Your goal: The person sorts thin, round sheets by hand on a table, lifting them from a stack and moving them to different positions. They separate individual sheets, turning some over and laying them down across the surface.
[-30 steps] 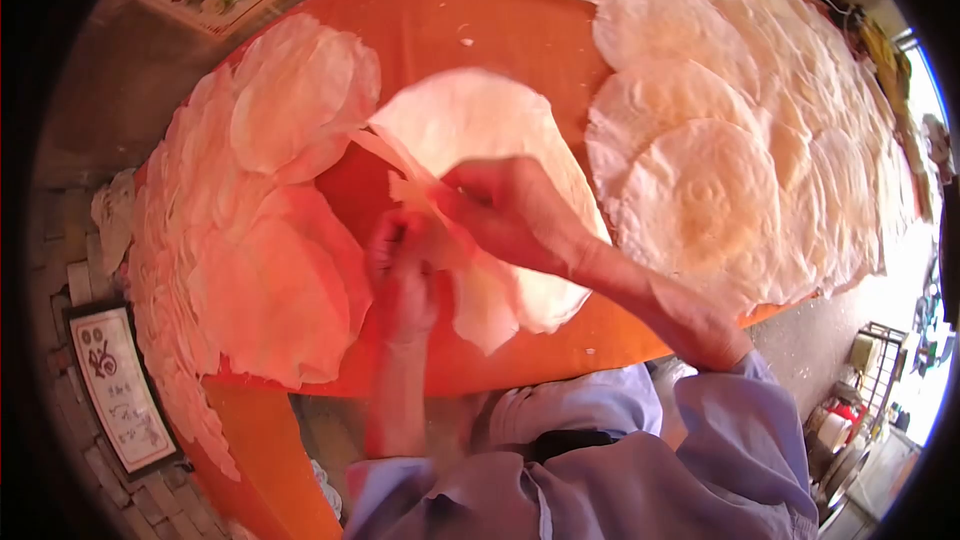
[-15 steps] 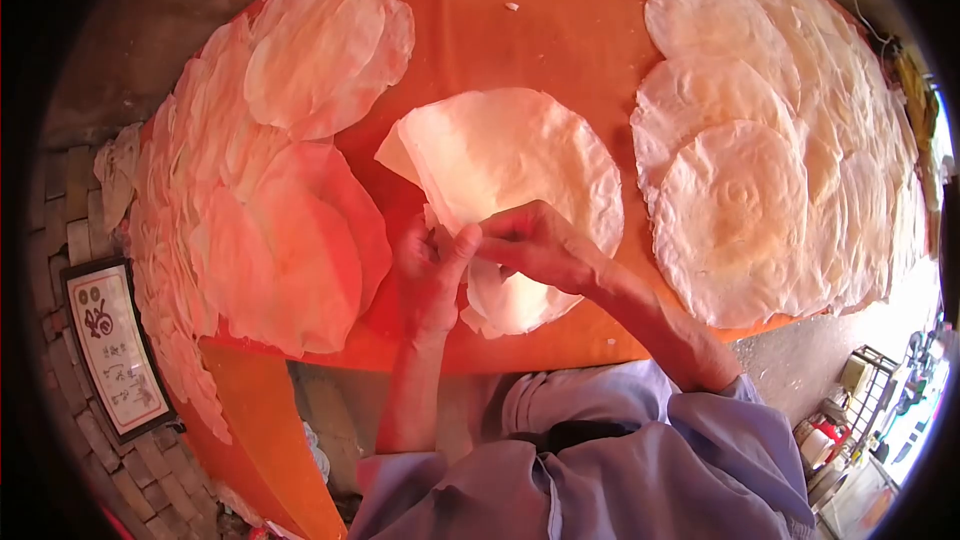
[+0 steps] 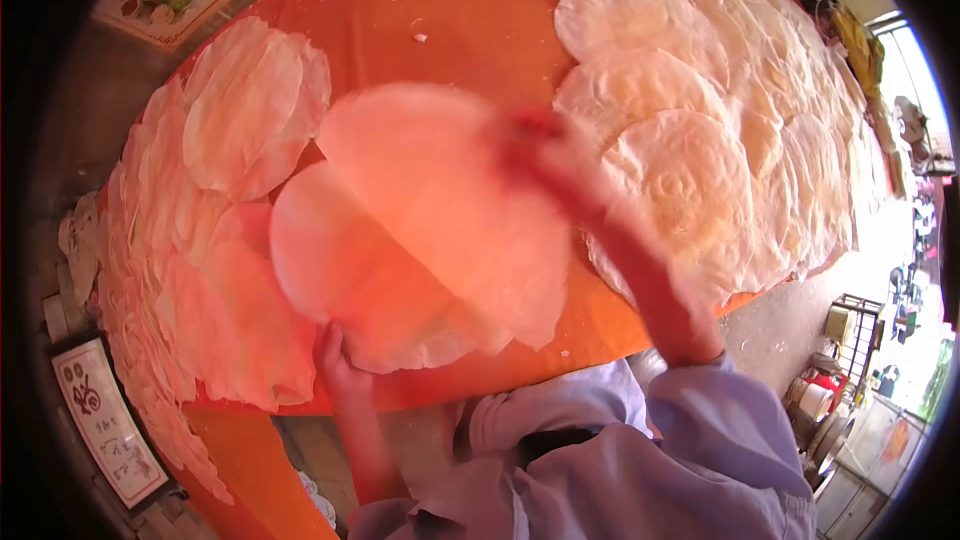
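Between my hands, thin round flatbreads [image 3: 440,210] lie partly over one another, the upper one blurred by motion with a straight crease across it. My left hand [image 3: 343,365] is at their lower left edge, thumb and fingers closed on the rim. At their upper right edge is my right hand [image 3: 532,148], smeared by motion, so its fingers and any hold on the sheet cannot be made out. Beneath, the crinkled rim of paler flatbread shows near the table's front edge.
Overlapping flatbreads [image 3: 170,270] cover the left side of the orange tabletop [image 3: 440,0]. More, paler flatbreads [image 3: 680,180] are spread over the right side. A framed sign [image 3: 110,420] stands at lower left. A wire rack [image 3: 855,325] with goods is at right.
My hands, which were together at the front of the flatbread, have parted: the right went up and away, the left slightly left and down. The sheets are spread wider. The view has shifted.
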Action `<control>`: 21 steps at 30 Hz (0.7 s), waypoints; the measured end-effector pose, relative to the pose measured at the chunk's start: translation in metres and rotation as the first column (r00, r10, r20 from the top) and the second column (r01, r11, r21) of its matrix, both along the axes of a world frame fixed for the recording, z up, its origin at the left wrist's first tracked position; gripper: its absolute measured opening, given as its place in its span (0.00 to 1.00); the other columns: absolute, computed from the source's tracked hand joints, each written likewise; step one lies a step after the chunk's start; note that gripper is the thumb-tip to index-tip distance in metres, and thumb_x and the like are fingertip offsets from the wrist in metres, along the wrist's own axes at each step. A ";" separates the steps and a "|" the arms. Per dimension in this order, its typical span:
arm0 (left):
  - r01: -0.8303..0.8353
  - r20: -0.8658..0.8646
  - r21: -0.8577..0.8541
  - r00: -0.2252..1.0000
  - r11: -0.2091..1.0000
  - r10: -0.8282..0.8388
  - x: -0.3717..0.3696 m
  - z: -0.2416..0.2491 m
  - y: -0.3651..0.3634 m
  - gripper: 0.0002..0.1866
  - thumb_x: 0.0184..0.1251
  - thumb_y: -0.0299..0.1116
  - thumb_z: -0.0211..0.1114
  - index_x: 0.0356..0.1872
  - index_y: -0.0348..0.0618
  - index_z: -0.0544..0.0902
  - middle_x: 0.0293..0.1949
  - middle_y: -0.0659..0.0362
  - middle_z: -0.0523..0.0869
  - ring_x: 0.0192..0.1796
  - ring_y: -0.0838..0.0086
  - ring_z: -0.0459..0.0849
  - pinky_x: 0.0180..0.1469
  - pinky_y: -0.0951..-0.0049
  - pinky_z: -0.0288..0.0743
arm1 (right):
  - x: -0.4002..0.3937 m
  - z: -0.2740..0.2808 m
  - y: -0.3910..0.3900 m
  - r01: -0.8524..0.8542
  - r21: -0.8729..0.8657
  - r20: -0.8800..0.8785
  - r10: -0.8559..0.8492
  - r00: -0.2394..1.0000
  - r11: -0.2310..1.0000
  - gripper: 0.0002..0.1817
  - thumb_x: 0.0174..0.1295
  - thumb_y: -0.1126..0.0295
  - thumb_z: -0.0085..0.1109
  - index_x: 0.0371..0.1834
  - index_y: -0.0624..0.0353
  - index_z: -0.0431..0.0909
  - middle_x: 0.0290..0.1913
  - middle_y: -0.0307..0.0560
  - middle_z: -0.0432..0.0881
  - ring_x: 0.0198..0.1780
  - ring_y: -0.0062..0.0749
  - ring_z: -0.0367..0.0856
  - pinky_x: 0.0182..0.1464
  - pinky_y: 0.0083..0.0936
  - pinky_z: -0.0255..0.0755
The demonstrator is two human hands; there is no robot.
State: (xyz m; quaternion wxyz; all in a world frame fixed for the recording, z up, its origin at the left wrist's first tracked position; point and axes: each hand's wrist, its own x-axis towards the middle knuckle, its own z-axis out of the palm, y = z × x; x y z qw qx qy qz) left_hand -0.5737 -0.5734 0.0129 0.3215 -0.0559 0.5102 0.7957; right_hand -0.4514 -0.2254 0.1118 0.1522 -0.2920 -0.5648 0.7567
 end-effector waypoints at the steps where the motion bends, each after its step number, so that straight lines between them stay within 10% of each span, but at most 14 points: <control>1: -0.004 0.009 -0.032 1.000 0.999 0.004 -0.005 -0.019 -0.022 0.19 0.69 0.30 0.53 0.60 0.38 0.71 0.57 0.54 0.77 0.58 0.65 0.77 0.59 0.61 0.74 | 0.003 -0.002 0.035 0.092 0.266 0.121 -0.128 0.984 0.960 0.12 0.62 0.68 0.58 0.41 0.66 0.80 0.33 0.42 0.82 0.31 0.22 0.80 0.32 0.22 0.76; 3: -0.017 0.024 -0.097 1.000 0.995 0.019 -0.011 -0.053 -0.055 0.20 0.69 0.30 0.53 0.61 0.38 0.69 0.58 0.54 0.76 0.59 0.65 0.75 0.60 0.61 0.73 | 0.020 -0.011 0.105 0.239 0.311 -0.170 -0.194 0.966 0.920 0.12 0.62 0.66 0.58 0.39 0.64 0.81 0.33 0.37 0.81 0.36 0.19 0.78 0.38 0.19 0.74; 10: -0.156 0.033 -0.173 0.986 0.972 0.164 0.000 -0.051 -0.060 0.20 0.66 0.26 0.56 0.60 0.38 0.71 0.56 0.56 0.78 0.57 0.67 0.76 0.58 0.64 0.73 | 0.084 -0.023 0.313 -0.075 0.849 0.358 -0.466 0.809 0.523 0.16 0.60 0.58 0.60 0.42 0.59 0.81 0.29 0.36 0.80 0.30 0.23 0.77 0.34 0.21 0.71; 15: -0.105 -0.203 -0.094 0.975 0.990 0.084 0.004 0.006 -0.018 0.19 0.68 0.29 0.55 0.59 0.37 0.72 0.54 0.55 0.78 0.56 0.67 0.77 0.58 0.62 0.74 | 0.073 -0.035 0.204 -0.067 0.995 0.001 -0.686 0.728 -0.070 0.24 0.55 0.57 0.65 0.52 0.57 0.77 0.41 0.56 0.83 0.43 0.48 0.82 0.44 0.39 0.74; 17: -0.043 -0.246 -0.106 0.969 0.993 0.015 0.005 0.031 0.012 0.18 0.69 0.29 0.55 0.58 0.38 0.72 0.53 0.55 0.79 0.54 0.68 0.78 0.55 0.65 0.75 | 0.049 -0.043 0.120 -0.022 0.957 0.166 -0.483 0.860 0.289 0.26 0.54 0.60 0.65 0.55 0.58 0.75 0.44 0.58 0.82 0.44 0.49 0.81 0.46 0.39 0.74; 19: 0.035 -0.259 -0.111 0.964 0.993 -0.063 0.009 0.042 0.046 0.17 0.69 0.28 0.55 0.57 0.37 0.73 0.52 0.56 0.79 0.53 0.69 0.79 0.54 0.67 0.75 | 0.018 -0.027 0.030 -0.399 0.514 0.529 0.086 0.845 0.759 0.28 0.57 0.54 0.63 0.57 0.59 0.74 0.44 0.56 0.83 0.44 0.41 0.82 0.47 0.34 0.75; 21: 0.118 -0.247 -0.113 0.959 0.987 -0.143 0.014 0.047 0.071 0.15 0.69 0.26 0.55 0.55 0.37 0.74 0.51 0.56 0.80 0.51 0.72 0.79 0.54 0.70 0.73 | 0.001 -0.017 -0.052 -0.540 0.223 0.295 0.472 0.831 0.811 0.35 0.59 0.45 0.60 0.62 0.60 0.71 0.43 0.54 0.83 0.44 0.40 0.82 0.47 0.33 0.76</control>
